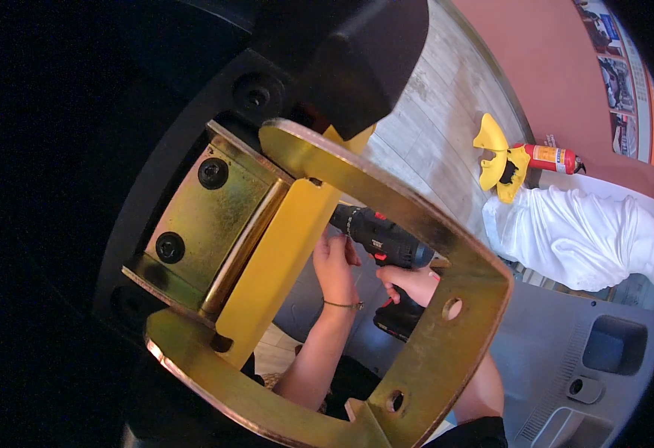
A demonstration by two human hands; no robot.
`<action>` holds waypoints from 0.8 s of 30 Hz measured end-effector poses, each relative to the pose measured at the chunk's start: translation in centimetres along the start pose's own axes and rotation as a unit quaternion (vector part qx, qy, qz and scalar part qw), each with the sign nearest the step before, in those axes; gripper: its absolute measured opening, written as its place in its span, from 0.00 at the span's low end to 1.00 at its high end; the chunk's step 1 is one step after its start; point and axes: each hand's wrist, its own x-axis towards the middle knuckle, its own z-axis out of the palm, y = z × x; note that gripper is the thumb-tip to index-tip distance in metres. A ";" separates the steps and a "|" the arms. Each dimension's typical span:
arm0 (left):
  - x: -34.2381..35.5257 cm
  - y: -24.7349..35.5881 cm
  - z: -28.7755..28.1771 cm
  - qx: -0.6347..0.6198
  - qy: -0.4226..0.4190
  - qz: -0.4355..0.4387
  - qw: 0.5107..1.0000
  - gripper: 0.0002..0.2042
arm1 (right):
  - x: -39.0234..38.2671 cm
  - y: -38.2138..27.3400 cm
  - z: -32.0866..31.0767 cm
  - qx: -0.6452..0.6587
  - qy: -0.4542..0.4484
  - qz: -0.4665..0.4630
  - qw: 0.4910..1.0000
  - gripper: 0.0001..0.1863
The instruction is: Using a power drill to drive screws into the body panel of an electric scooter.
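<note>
- Left hand (333,261): bent fingertips by the chuck; from here I can't tell whether they pinch anything.
- Right hand (405,282): fingers wrapped round the handle of the black plastic cordless drill (388,239), whose body slopes from chuck, upper left, to lower right.
- Pale drill marking, unreadable; red cylindrical fire extinguisher (563,159), orange-and-white label.

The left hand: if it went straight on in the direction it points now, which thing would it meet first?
Most likely the chuck of the black cordless drill, just above the left hand in the picture; depth is unclear, so they may already touch.
</note>
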 end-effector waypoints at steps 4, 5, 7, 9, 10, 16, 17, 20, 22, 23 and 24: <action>0.1 -0.2 -0.1 -0.012 0.013 0.005 1.000 0.07 | -0.1 -0.1 0.2 -0.001 0.000 -0.027 1.000 0.04; 0.0 -0.2 -0.2 -0.008 0.014 0.004 1.000 0.05 | -0.2 -0.2 0.3 -0.006 0.003 -0.027 1.000 0.04; 0.0 -0.3 -0.2 -0.004 0.020 0.000 1.000 0.07 | -0.2 -0.3 0.3 -0.004 0.004 -0.023 1.000 0.05; -0.1 -0.3 -0.2 -0.005 0.027 -0.007 1.000 0.10 | -0.1 -0.5 0.3 0.007 0.002 -0.013 1.000 0.05; -0.1 -0.4 -0.1 -0.011 0.028 -0.005 1.000 0.10 | -0.1 -0.6 0.3 0.012 -0.001 -0.016 1.000 0.05; -0.2 -0.4 -0.2 -0.010 0.023 -0.001 1.000 0.07 | 0.2 -1.6 0.0 0.027 -0.003 0.003 1.000 0.06; -0.2 -0.3 -0.5 0.002 0.014 -0.005 1.000 0.17 | 0.2 -1.8 0.0 0.031 -0.003 0.006 1.000 0.06; 0.1 0.1 -0.9 0.023 -0.002 0.007 1.000 0.29 | 0.2 -2.4 0.2 0.050 -0.002 0.016 0.999 0.06; 0.4 0.3 -0.8 0.030 -0.004 0.013 0.999 0.30 | 0.1 -2.7 0.2 0.061 -0.007 0.016 0.998 0.06; 0.6 0.4 -0.8 0.032 -0.004 0.011 0.999 0.30 | 0.0 -2.9 0.2 0.065 -0.012 0.013 0.998 0.06; 0.6 0.5 -0.7 0.037 -0.007 0.006 0.999 0.30 | 0.0 -3.0 0.2 0.068 -0.017 0.010 0.997 0.06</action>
